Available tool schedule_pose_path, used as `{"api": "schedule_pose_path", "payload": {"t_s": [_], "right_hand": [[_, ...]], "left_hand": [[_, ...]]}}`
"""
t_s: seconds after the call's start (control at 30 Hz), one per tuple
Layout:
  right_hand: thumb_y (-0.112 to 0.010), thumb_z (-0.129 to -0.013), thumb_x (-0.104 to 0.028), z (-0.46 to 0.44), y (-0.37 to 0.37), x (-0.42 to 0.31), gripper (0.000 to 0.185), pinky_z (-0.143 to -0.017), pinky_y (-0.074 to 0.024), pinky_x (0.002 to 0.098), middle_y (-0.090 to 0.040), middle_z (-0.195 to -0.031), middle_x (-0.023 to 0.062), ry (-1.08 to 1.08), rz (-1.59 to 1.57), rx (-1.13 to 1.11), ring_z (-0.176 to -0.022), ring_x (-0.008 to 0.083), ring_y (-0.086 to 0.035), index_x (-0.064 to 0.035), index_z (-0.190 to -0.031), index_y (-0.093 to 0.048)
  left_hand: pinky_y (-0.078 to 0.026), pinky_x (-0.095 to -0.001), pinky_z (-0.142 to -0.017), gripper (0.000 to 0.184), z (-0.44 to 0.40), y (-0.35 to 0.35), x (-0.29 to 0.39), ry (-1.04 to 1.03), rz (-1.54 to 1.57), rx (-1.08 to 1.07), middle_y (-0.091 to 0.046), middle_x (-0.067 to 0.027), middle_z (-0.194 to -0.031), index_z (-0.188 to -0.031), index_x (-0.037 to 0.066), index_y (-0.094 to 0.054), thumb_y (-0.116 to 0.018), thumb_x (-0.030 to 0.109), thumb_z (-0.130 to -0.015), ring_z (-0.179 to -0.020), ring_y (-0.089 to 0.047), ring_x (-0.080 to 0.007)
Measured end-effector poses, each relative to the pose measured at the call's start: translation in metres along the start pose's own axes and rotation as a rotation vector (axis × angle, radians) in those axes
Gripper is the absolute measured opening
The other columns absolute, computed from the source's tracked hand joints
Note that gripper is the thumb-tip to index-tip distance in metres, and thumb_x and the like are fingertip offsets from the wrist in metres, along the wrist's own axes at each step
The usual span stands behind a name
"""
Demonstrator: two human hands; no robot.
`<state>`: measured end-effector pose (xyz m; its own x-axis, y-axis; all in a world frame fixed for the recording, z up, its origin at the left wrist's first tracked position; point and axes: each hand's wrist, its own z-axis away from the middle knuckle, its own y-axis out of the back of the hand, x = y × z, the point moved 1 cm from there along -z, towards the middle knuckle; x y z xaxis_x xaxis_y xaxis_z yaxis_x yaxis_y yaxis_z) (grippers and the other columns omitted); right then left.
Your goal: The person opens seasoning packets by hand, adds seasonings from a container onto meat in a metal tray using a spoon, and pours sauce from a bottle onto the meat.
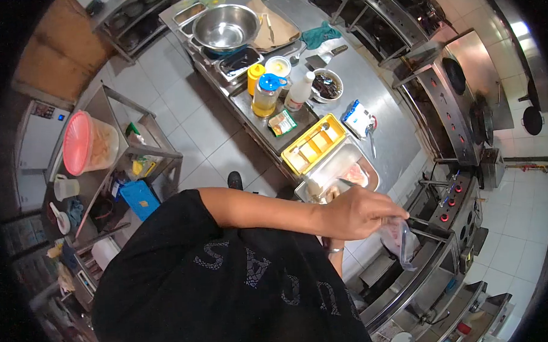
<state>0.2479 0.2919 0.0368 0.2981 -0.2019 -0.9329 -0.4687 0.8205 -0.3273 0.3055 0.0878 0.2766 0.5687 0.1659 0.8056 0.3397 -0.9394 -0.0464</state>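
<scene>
"State of the left hand?"
"From my remote post I find the left hand [366, 213] closed in a narrow pinch on a clear plastic bag [399, 240], which hangs to the right of the steel tray [371, 161], apart from it. Something pinkish shows inside the bag."

"And the right hand?"
"The right hand [332, 243] is mostly hidden behind the left. I see a bracelet [335, 250] at its wrist; I cannot tell whether the fingers are wide, narrow or holding anything."

"Contents of the tray?"
"A pink piece of food [354, 173] lies on its right side. Paler shapes show at its near edge, partly covered by the left hand; I cannot identify them."

"Surroundings?"
"Just beyond the tray sits a yellow container [300, 164]. A small packet [282, 123] lies to its far left, with a blue-lidded jug [264, 104] and a white bottle [298, 95] standing farther back. A bowl of dark food [327, 85] is right of the bottle."
</scene>
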Motion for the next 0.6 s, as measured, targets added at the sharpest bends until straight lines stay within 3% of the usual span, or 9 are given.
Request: {"api": "schedule_pose_path", "payload": {"t_s": [0.03,0.1,0.2,0.27,0.33,0.37,0.43,0.47,0.6], "right_hand": [[-0.075,-0.084,-0.026,-0.007,0.001,-0.008,0.066,-0.098,-0.047,0.0376,-0.057,-0.126,0.0133,0.09,-0.111,0.018,-0.114,0.0226,-0.058,-0.0016,-0.136,-0.042],[-0.074,-0.085,-0.022,-0.029,0.009,-0.025,0.063,-0.098,-0.0477,0.0379,-0.056,-0.129,0.0133,0.181,-0.225,0.034,-0.115,0.0222,-0.058,-0.0026,-0.136,-0.042],[-0.072,-0.087,-0.017,-0.054,0.019,-0.039,0.061,-0.099,-0.048,0.0396,-0.055,-0.131,0.0129,0.15,-0.23,0.065,-0.117,0.0231,-0.057,-0.0031,-0.137,-0.041],[-0.071,-0.088,-0.015,-0.063,0.014,-0.042,0.059,-0.1,-0.0479,0.0412,-0.054,-0.132,0.0125,0.101,-0.214,0.09,-0.118,0.0241,-0.057,-0.0031,-0.137,-0.041],[-0.071,-0.089,-0.015,-0.066,-0.004,-0.049,0.057,-0.097,-0.0501,0.0415,-0.056,-0.131,0.0123,0.102,-0.125,0.128,-0.117,0.0252,-0.058,-0.0029,-0.137,-0.042],[-0.071,-0.09,-0.012,-0.07,-0.002,-0.044,0.05,-0.094,-0.0522,0.0403,-0.06,-0.124,0.0111,0.091,-0.05,0.153,-0.11,0.0247,-0.061,-0.0017,-0.132,-0.047],[-0.071,-0.09,-0.012,-0.071,-0.006,-0.044,0.049,-0.094,-0.0511,0.0388,-0.061,-0.122,0.0116,0.017,0.057,0.163,-0.107,0.0238,-0.062,0.0004,-0.131,-0.048],[-0.071,-0.09,-0.011,-0.072,-0.009,-0.044,0.048,-0.094,-0.0501,0.0373,-0.062,-0.121,0.012,-0.055,0.162,0.176,-0.104,0.0229,-0.062,0.0025,-0.13,-0.049],[-0.074,-0.086,-0.006,-0.082,-0.005,-0.023,0.046,-0.09,-0.0494,0.034,-0.064,-0.116,0.0105,0.029,0.431,0.163,-0.102,0.0201,-0.062,0.0024,-0.126,-0.054]], "left_hand": [[-0.054,-0.0331,-0.073,0.025,-0.005,-0.001,0.0,0.095,0.066,0.029,-0.071,-0.0119,-0.092,-0.111,0.003,-0.068,-0.064,0.001,-0.087,-0.086,-0.07,-0.0231],[-0.054,-0.0317,-0.076,0.021,-0.018,0.014,-0.013,0.191,0.091,0.015,-0.071,-0.0106,-0.094,-0.11,0.002,-0.068,-0.063,0.002,-0.089,-0.088,-0.069,-0.0195],[-0.052,-0.029,-0.085,0.015,-0.035,0.046,-0.065,0.284,0.154,0.076,-0.069,-0.0066,-0.102,-0.107,0.0,-0.066,-0.06,0.006,-0.094,-0.094,-0.065,-0.0122],[-0.052,-0.0282,-0.086,0.015,-0.034,0.071,-0.12,0.368,0.23,-0.039,-0.067,-0.0052,-0.106,-0.107,0.0,-0.066,-0.06,0.008,-0.095,-0.095,-0.064,-0.0126],[-0.052,-0.0292,-0.084,0.016,-0.022,0.096,-0.156,0.399,0.05,-0.13,-0.069,-0.0083,-0.102,-0.104,-0.001,-0.066,-0.062,0.011,-0.094,-0.092,-0.065,-0.0142],[-0.052,-0.0292,-0.084,0.016,-0.013,0.107,-0.171,0.403,0.051,-0.125,-0.069,-0.0083,-0.102,-0.104,-0.001,-0.066,-0.062,0.011,-0.094,-0.092,-0.065,-0.0142],[-0.053,-0.0319,-0.078,0.02,0.006,0.122,-0.199,0.472,-0.323,-0.253,-0.071,-0.0112,-0.095,-0.103,0.0,-0.067,-0.069,0.012,-0.087,-0.086,-0.068,-0.0173],[-0.053,-0.0319,-0.078,0.02,0.018,0.127,-0.214,0.476,-0.324,-0.248,-0.071,-0.0112,-0.095,-0.103,0.0,-0.067,-0.069,0.012,-0.087,-0.086,-0.068,-0.0173],[-0.052,-0.0357,-0.069,0.025,0.059,0.132,-0.274,0.502,-0.449,-0.268,-0.071,-0.0121,-0.087,-0.1,0.005,-0.07,-0.073,0.011,-0.077,-0.076,-0.068,-0.0227]]}}
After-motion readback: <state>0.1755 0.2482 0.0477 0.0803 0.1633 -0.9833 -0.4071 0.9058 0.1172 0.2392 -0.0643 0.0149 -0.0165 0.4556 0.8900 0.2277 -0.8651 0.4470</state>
